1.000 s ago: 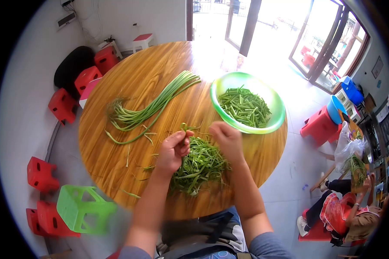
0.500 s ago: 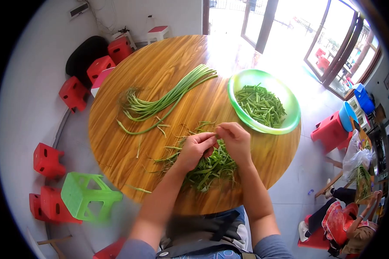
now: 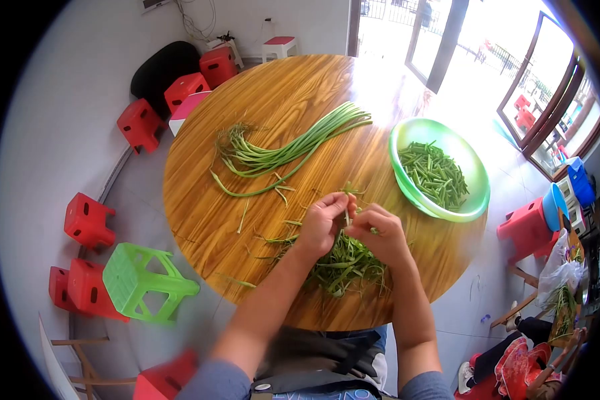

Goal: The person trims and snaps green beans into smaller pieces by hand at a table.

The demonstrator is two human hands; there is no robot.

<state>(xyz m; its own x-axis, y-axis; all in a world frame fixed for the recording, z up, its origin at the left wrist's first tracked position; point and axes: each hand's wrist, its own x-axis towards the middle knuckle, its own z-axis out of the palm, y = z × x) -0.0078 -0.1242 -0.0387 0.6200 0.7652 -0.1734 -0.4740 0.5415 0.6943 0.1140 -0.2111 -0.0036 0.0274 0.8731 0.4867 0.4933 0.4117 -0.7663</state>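
On the table (image 3: 203, 217), stalks (image 3: 293, 155) lie left of a bowl (image 3: 477, 180) of pieces (image 3: 435, 176), with leaves (image 3: 348, 267) before both.

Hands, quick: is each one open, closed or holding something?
Left hand: closed, pinching what looks like a thin pale stem.
Right hand: curled beside it; whether it grips anything cannot be told.

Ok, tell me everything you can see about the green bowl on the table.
The green bowl is round and wide-mouthed, green around the rim and paler, almost white, inside; it looks like plastic. It stands upright on the wooden table, near the table's edge. Cut green stalk pieces lie heaped loosely inside. The right hand is nearest, without touching it.
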